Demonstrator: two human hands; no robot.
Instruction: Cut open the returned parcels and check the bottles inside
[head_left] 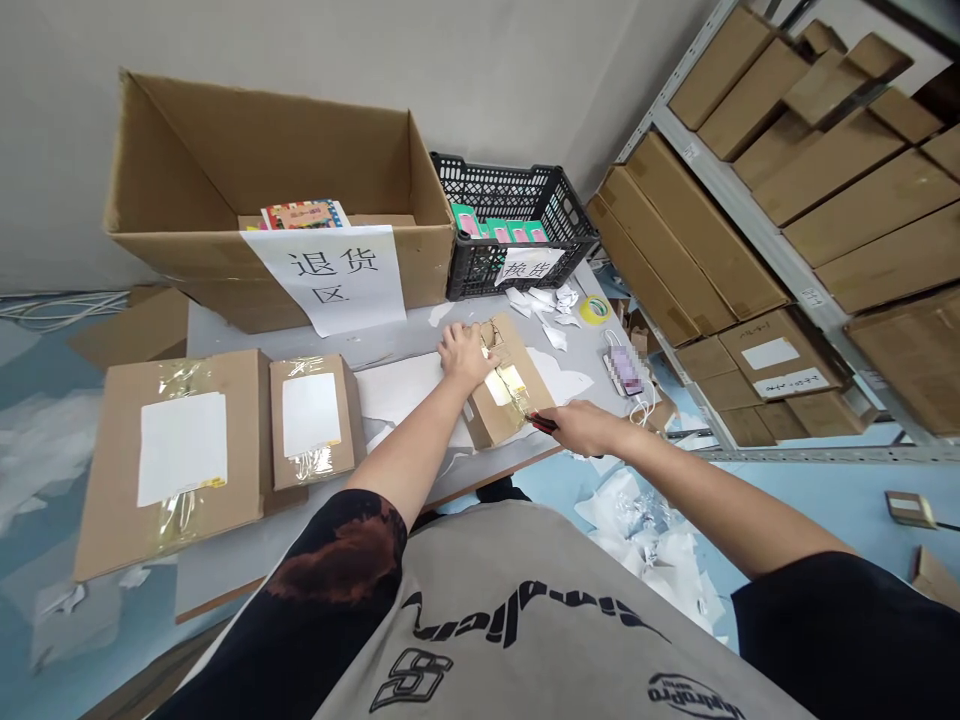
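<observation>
A small taped cardboard box (534, 362) with a label lies on the table in front of me. My left hand (463, 355) rests on its upper left part, fingers spread over the cardboard. In my right hand (581, 428) is a red and black box cutter (543, 423), its tip at the tape on the box's near right corner. Whether the blade is in the tape I cannot tell. Two closed taped boxes, a large one (112, 440) and a smaller one (349, 420), stand to the left.
Behind are a big open carton (195, 260) with a paper sign and a black plastic crate (469, 265) holding green packs. Torn paper (555, 338), a tape roll (595, 309) and a phone (624, 372) lie at right. Shelves (675, 150) of boxes stand beyond.
</observation>
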